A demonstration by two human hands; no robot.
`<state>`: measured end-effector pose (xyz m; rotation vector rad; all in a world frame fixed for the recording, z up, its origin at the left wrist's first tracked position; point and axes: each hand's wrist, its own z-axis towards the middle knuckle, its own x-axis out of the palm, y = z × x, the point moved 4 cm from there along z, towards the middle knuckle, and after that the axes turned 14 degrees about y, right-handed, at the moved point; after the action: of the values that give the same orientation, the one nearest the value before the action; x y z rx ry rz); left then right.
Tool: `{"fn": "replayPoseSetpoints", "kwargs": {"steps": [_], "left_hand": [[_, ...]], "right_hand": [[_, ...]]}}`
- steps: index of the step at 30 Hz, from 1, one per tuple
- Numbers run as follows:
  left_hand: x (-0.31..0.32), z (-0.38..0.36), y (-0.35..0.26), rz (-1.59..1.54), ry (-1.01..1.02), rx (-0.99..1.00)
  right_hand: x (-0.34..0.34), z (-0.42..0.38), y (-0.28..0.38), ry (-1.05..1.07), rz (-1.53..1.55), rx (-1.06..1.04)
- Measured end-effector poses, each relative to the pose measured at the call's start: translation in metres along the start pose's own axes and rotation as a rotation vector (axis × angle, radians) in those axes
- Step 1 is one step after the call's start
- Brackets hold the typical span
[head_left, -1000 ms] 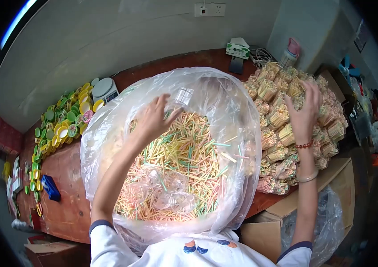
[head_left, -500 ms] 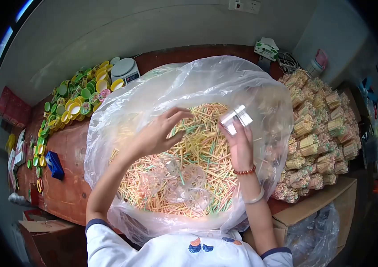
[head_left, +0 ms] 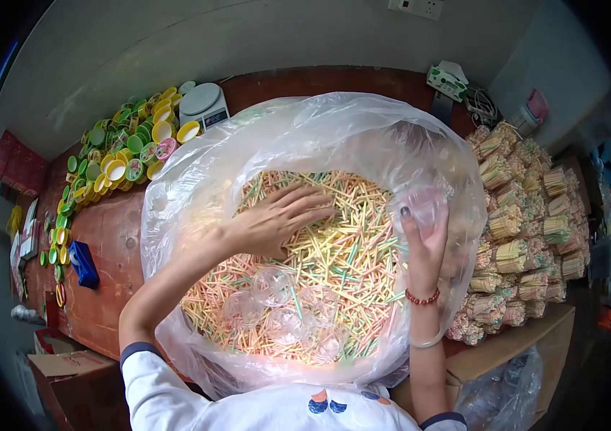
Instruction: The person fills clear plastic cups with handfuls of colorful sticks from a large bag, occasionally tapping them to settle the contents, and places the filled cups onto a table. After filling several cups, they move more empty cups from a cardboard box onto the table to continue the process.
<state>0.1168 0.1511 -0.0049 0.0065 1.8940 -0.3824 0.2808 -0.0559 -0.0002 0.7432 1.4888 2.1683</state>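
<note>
A large clear plastic bag (head_left: 197,172) lies spread open before me, filled with short, thin pastel sticks (head_left: 363,287) in pink, yellow and green. My left hand (head_left: 284,219) rests palm down on the sticks with its fingers stretched out. At the right side of the bag, my right hand (head_left: 426,237) holds a clear plastic cup (head_left: 420,205); its thumb shows against the cup's side. Several more clear cups (head_left: 284,325) lie on top of the sticks near my body.
Yellow and green lids or shallow tubs (head_left: 115,154) heap up at the left back, beside a white scale (head_left: 201,100). A blue object (head_left: 84,264) sits on the red table (head_left: 104,233). Bundled sticks (head_left: 521,237) are piled at right, above an open cardboard box (head_left: 506,341).
My left hand has come down flat onto the sticks. My right hand has moved right and slightly down with the cup, which is now turned differently.
</note>
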Motion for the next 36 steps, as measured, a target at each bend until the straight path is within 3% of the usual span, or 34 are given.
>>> {"fn": "replayPoseSetpoints", "kwargs": {"steps": [3,4,10,12,15,16,18,19,20,21,22,25,30,32,33,36], "left_hand": [[0.000,0.032,-0.005,0.151,-0.083,0.090],[0.004,0.041,-0.002,0.167,-0.207,0.128],[0.015,0.040,0.016,0.039,-0.411,0.084],[0.015,0.033,0.025,-0.170,-0.382,-0.004],[-0.001,0.020,0.018,-0.554,-0.474,0.030],[-0.003,0.019,0.012,-0.800,-0.423,-0.008],[-0.012,0.020,-0.008,-1.261,-0.585,0.061],[0.013,0.018,0.005,-1.369,-0.536,-0.113],[0.023,0.021,0.009,-1.584,-0.476,-0.083],[0.023,0.022,0.008,-1.798,-0.410,-0.050],[0.025,0.019,0.008,-1.902,-0.305,-0.152],[-0.016,0.025,-0.020,-1.972,-0.589,0.284],[-0.026,0.021,-0.026,-1.978,-0.680,0.255],[-0.034,0.015,-0.033,-1.854,-0.798,0.135],[-0.042,0.016,-0.042,-1.765,-0.910,0.174],[-0.019,0.022,-0.043,-1.675,-0.783,0.057]], "right_hand": [[0.007,-0.031,-0.019,-0.058,-0.040,0.053],[0.009,-0.037,-0.020,-0.065,-0.059,0.083],[0.008,-0.055,-0.029,-0.025,-0.014,0.118],[0.010,-0.059,-0.029,0.002,-0.005,0.138],[0.019,-0.057,-0.028,0.077,0.019,0.158],[0.026,-0.056,-0.027,0.123,0.032,0.161],[0.033,-0.054,-0.032,0.149,0.094,0.189],[0.034,-0.054,-0.042,0.189,0.008,0.189],[0.035,-0.053,-0.048,0.230,-0.079,0.188],[0.044,-0.048,-0.039,0.249,0.045,0.240],[0.046,-0.047,-0.040,0.250,0.046,0.237],[0.051,-0.042,-0.043,0.280,0.048,0.225],[0.066,-0.032,-0.020,0.270,-0.164,0.035],[0.072,-0.029,-0.017,0.255,-0.250,0.043],[0.074,-0.027,-0.017,0.244,-0.334,0.052],[0.077,-0.024,-0.019,0.176,-0.410,-0.060]]}}
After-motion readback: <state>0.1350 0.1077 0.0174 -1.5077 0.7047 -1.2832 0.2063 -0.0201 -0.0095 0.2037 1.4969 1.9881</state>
